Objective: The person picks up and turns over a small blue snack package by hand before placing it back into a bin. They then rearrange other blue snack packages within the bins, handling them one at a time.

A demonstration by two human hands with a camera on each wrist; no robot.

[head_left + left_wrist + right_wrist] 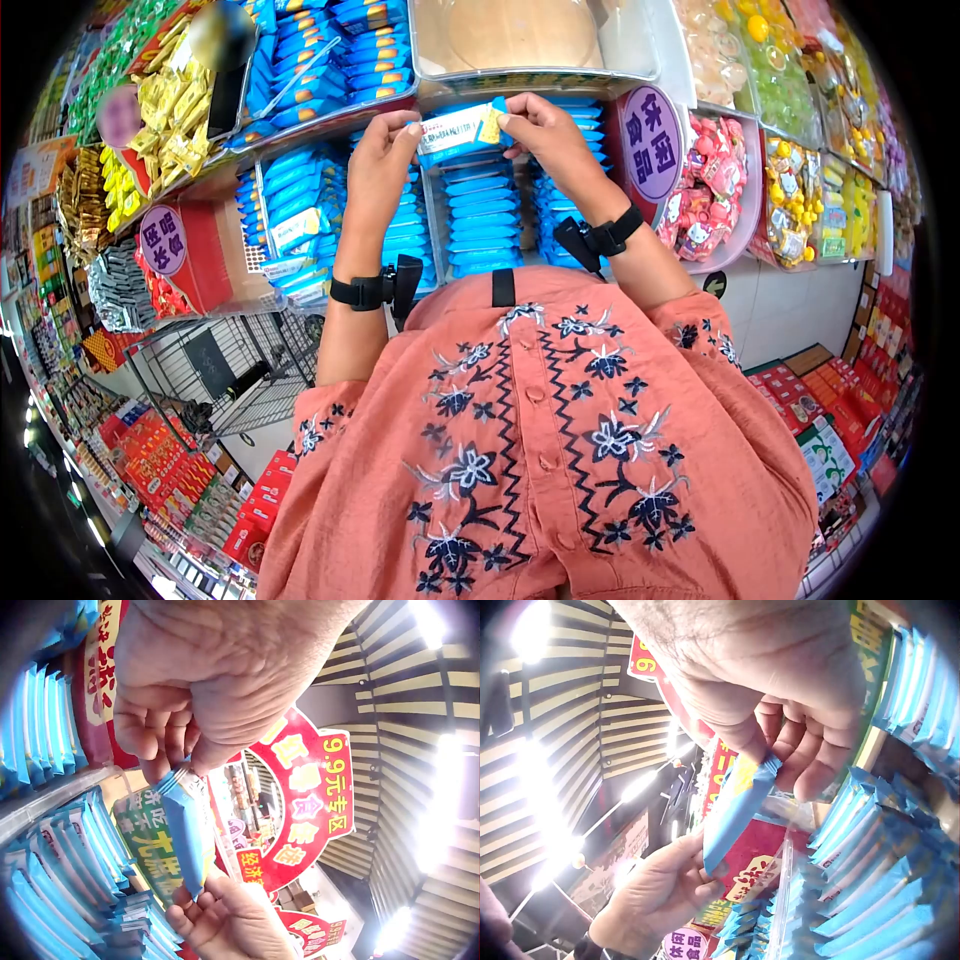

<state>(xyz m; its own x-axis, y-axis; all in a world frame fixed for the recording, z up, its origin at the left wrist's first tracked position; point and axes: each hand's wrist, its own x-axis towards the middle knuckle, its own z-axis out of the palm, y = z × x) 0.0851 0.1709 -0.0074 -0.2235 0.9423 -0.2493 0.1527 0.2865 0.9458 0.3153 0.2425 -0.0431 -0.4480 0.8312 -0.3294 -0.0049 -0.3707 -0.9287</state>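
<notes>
A blue-and-white wrapped snack packet point(460, 132) is stretched level between both hands, above rows of similar blue packets point(482, 215). My left hand point(385, 150) pinches its left end between thumb and fingers. At the other end, by a yellow patch on the wrapper, my right hand point(545, 130) pinches the crimped edge. In the left wrist view the packet point(186, 832) shows its blue side, with the left hand point(202, 690) at its near end. The right wrist view shows the right hand point(780, 712) gripping the packet point(739, 814) by its crimped end.
An open clear bin point(535, 40) stands behind the packets. Yellow wrapped snacks point(172, 115) lie to the left, pink packages point(708, 180) to the right. A purple round sign point(652, 143) stands beside the right forearm. A wire shopping cart point(225, 370) is at the lower left.
</notes>
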